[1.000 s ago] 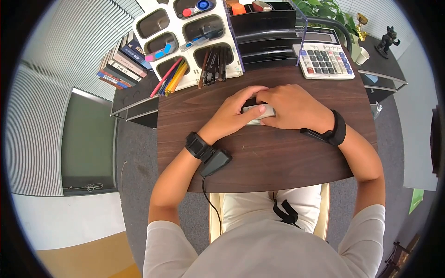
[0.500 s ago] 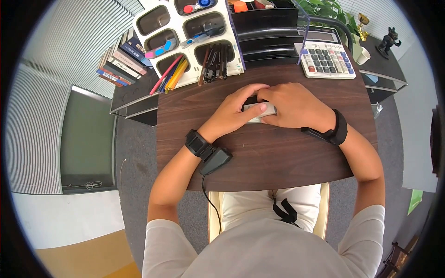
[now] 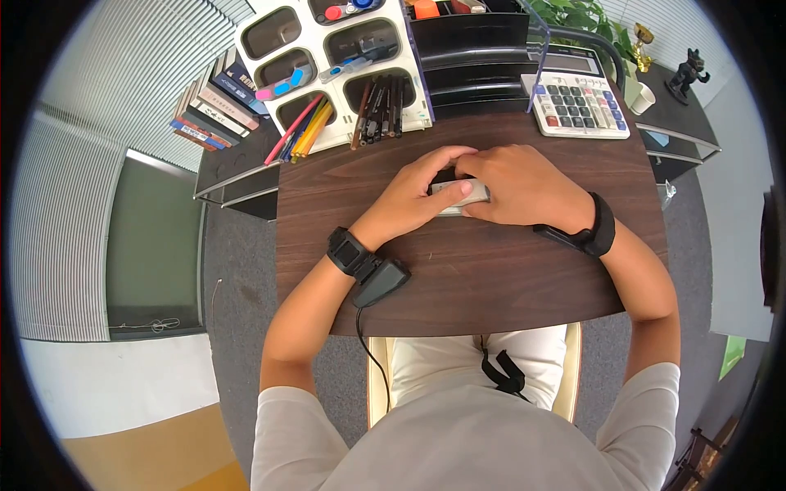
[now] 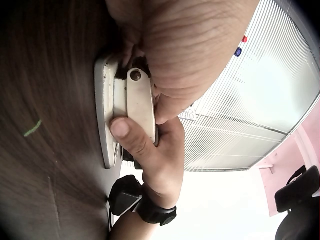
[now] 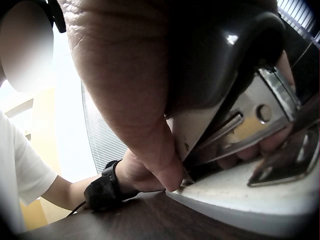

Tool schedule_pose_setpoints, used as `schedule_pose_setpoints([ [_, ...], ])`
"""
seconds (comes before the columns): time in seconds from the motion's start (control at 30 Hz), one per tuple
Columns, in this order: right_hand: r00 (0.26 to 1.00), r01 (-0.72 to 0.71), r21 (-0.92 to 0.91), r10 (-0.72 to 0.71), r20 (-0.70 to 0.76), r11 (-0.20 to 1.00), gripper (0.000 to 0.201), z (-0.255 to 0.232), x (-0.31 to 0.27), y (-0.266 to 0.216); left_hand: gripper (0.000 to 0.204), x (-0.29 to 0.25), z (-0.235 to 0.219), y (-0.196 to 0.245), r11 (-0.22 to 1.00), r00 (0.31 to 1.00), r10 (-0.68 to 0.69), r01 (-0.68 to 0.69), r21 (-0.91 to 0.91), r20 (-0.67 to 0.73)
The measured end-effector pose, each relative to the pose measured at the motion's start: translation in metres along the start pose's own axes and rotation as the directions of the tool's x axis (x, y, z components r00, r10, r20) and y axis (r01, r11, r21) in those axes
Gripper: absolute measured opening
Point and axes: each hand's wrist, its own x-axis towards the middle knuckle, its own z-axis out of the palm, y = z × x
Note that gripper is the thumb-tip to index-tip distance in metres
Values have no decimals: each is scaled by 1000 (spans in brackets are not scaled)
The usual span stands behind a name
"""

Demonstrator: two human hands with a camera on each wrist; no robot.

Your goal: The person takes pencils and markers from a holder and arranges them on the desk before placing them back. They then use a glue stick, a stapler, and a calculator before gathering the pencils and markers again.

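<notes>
Both hands are round a cream stapler (image 3: 479,195) on the dark wooden desk (image 3: 458,278). My left hand (image 3: 405,196) grips it from the left, thumb lying along its top. From the right, my right hand (image 3: 524,188) holds the other end, its thumb low on the near side. In the left wrist view the stapler (image 4: 141,102) shows a round pivot pin and a pale base. The right wrist view shows its dark head raised over the base (image 5: 230,200), with a metal plate (image 5: 287,165) on it. The fingers hide much of its far side.
Behind the hands stands a white organizer (image 3: 319,61) with coloured pencils (image 3: 304,135), dark pencils (image 3: 379,114) and pens. Next to it are black trays (image 3: 471,57). A white calculator (image 3: 580,110) lies at the back right. A cable (image 3: 372,356) hangs from the left wrist device.
</notes>
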Motion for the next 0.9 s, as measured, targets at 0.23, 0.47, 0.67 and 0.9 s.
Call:
schedule_pose_setpoints([
  [0.23,1000,-4,6,4,11,1000,32,-1,0,0,50,0,0,0,1000,1000,10,-9,23,-6],
  [0.47,1000,20,-19,-20,-20,1000,31,1,0,1,50,0,0,0,1000,1000,2,-2,14,-10],
  [0.67,1000,18,-10,-18,-18,1000,30,1,0,1,50,0,0,2,1000,1000,-23,23,0,-2],
  [0.9,999,21,-9,-22,-25,1000,30,1,0,0,50,0,0,2,1000,1000,-16,16,0,-3],
])
